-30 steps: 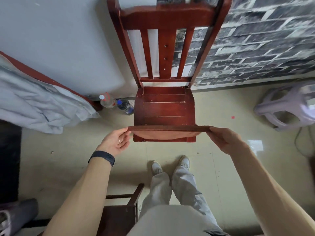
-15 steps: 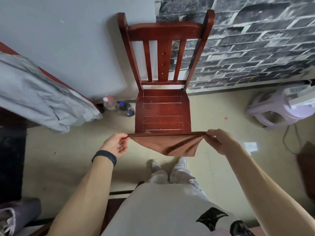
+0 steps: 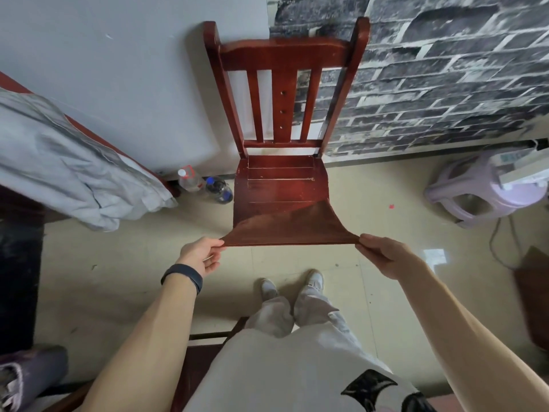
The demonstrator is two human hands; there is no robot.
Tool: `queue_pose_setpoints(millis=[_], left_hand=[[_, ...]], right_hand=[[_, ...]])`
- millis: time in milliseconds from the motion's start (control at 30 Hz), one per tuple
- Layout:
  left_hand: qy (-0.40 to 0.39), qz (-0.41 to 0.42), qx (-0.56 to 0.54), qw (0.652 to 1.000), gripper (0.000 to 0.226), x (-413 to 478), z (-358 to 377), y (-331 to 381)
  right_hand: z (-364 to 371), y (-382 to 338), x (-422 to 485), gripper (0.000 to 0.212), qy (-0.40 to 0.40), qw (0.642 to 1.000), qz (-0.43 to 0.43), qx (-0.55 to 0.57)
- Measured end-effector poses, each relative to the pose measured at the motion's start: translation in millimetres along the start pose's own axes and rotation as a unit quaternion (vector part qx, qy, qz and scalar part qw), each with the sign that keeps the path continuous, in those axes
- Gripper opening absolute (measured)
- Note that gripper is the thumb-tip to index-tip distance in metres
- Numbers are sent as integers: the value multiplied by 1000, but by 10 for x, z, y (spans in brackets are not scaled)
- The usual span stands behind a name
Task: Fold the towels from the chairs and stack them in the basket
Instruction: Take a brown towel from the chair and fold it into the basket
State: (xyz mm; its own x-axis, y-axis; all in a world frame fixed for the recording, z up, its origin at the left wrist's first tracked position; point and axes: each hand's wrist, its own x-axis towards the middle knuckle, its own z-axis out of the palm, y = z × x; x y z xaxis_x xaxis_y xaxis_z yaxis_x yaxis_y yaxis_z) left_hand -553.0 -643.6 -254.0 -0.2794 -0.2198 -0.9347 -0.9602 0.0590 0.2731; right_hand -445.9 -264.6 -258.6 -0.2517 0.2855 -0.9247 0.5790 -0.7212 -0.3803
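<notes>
Chairs: two, wall chair [image 3: 282,185] and near chair [image 3: 196,364], partly seen
Towels: one brown towel [image 3: 291,227]
Bottles: two, clear bottle [image 3: 190,181] and dark bottle [image 3: 219,191]
Stools: one purple stool [image 3: 481,194]
Hands: two, left hand [image 3: 202,255] and right hand [image 3: 386,257]
Shoes: two, left shoe [image 3: 269,288] and right shoe [image 3: 313,279]
Wristbands: one wristband [image 3: 182,276]

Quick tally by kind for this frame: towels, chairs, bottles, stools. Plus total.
Towels: 1, the brown towel
Chairs: 2, the wooden chair ahead and a second chair partly in view at the bottom
Bottles: 2, a clear bottle and a dark bottle
Stools: 1, the purple stool
Total: 6
</notes>
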Motion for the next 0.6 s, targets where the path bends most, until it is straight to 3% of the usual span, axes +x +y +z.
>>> queue_pose_setpoints(millis=[267, 600], left_hand=[[-31, 26, -25, 999, 13, 55, 144, 430], [-28, 131, -103, 986, 4, 32, 363, 1239]], right_hand=[[429, -486, 186, 12, -3, 998, -51, -34], [937, -1029, 273, 10, 27, 990, -140, -11]])
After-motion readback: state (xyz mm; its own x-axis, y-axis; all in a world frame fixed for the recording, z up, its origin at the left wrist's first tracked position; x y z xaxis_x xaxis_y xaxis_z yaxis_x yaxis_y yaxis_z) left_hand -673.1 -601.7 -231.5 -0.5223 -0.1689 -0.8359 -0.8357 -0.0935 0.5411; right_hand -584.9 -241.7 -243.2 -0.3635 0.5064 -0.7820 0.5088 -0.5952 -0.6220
